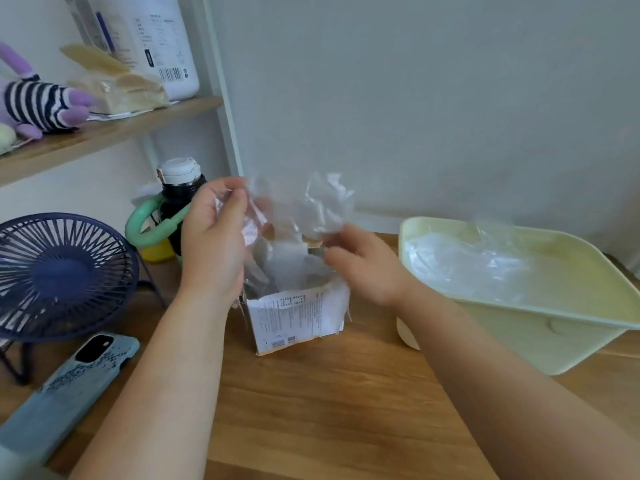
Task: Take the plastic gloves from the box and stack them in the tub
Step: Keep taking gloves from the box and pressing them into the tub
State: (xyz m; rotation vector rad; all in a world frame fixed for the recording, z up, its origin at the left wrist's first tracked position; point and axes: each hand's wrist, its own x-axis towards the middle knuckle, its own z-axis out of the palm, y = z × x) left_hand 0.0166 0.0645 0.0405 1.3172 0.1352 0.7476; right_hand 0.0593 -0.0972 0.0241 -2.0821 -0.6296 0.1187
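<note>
Forearms (166,375) cropped — left hand (213,237) and blurred right hand (363,263) pinch glove (311,209)

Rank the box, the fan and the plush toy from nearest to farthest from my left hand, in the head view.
1. Box: just right of and below the left hand.
2. Fan: on the table to its left.
3. Plush toy: up on the shelf, far left.
</note>
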